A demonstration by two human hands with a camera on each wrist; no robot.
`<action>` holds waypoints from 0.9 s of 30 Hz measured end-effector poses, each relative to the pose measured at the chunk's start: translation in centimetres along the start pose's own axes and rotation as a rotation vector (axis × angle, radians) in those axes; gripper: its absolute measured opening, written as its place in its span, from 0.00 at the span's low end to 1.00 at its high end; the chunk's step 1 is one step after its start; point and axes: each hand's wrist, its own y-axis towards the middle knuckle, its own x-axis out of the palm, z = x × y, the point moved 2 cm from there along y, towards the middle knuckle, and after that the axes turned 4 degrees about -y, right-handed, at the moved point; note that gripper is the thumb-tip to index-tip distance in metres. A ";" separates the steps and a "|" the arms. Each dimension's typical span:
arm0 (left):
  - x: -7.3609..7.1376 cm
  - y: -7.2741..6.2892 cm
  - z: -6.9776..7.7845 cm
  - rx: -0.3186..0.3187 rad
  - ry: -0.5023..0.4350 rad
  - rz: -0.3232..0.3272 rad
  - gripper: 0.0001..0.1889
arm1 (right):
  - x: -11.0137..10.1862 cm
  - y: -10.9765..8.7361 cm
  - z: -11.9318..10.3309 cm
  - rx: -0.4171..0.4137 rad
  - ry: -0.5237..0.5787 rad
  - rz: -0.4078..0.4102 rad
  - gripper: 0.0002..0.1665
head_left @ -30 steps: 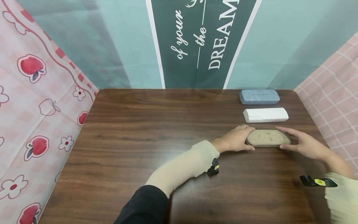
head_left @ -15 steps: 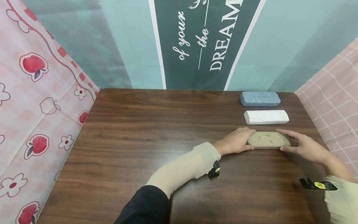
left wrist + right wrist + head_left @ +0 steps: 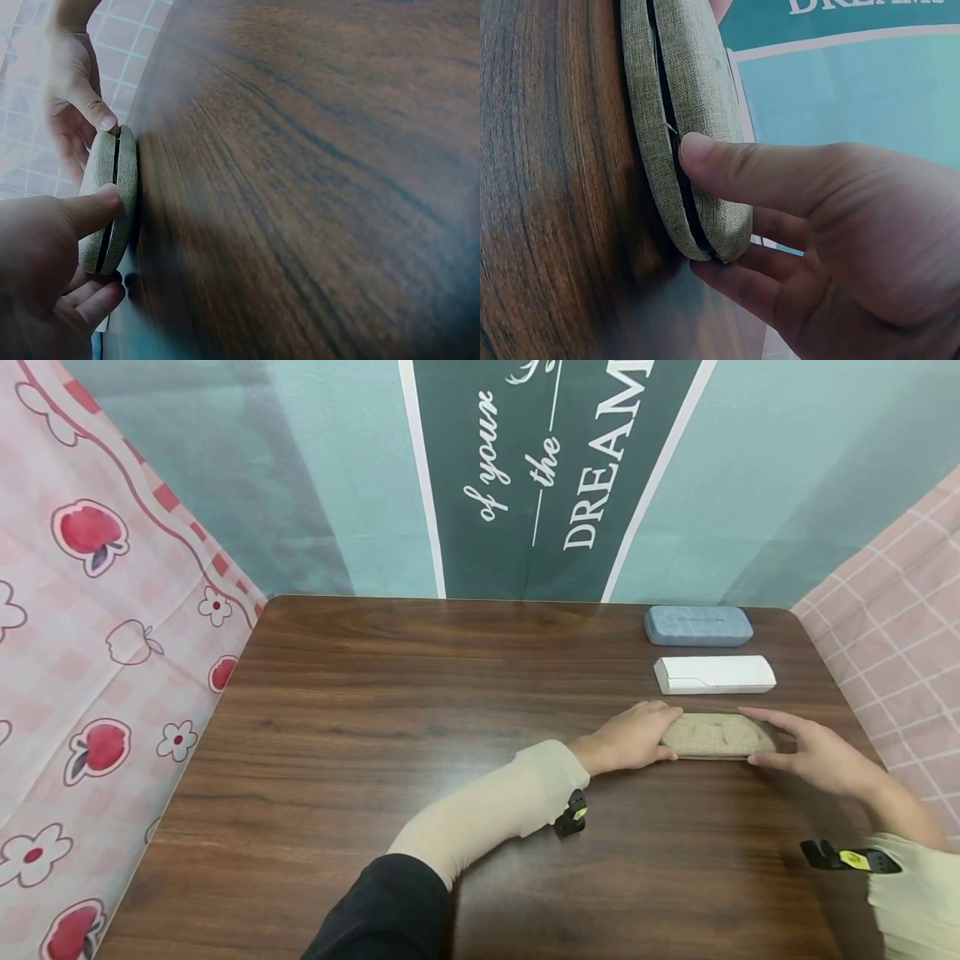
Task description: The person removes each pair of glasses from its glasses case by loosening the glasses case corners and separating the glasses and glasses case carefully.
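A long beige fabric glasses case (image 3: 716,735) with rounded ends lies on the right side of the table, held from both ends. My left hand (image 3: 633,737) grips its left end, thumb on the near side and fingers round the far side. At the opposite end my right hand (image 3: 832,756) pinches it between thumb and fingers. A dark seam runs along the glasses case's edge (image 3: 129,172) in the left wrist view, with the left thumb over it. In the right wrist view, the right thumb (image 3: 701,154) presses at this narrow dark gap between the two halves.
Just behind lies a white oblong case (image 3: 716,675), and beyond it a blue oblong case (image 3: 699,627) near the back edge. The brown wooden table (image 3: 420,693) meets a pink tiled-pattern cloth (image 3: 907,635) at right and a fruit-print cloth (image 3: 120,693) at left.
The beige glasses case and both hands have shifted very slightly left relative to the white case. The head view has tilted a little; both hands keep their hold.
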 end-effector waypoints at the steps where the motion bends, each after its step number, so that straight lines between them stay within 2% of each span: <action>1: 0.0 0.0 0.0 0.002 -0.003 -0.002 0.37 | 0.0 0.0 -0.1 0.003 -0.001 -0.001 0.42; 12: -1.1 -1.3 -1.5 0.035 -0.024 -0.017 0.37 | 0.2 0.8 -1.8 0.004 -0.033 0.026 0.41; 19: -1.4 -2.2 -3.1 0.057 -0.056 0.005 0.37 | 1.0 1.8 -3.3 -0.041 -0.067 0.058 0.40; 27: -2.2 -4.0 -5.0 0.077 -0.084 0.022 0.37 | 2.0 2.8 -5.4 -0.099 -0.066 0.079 0.40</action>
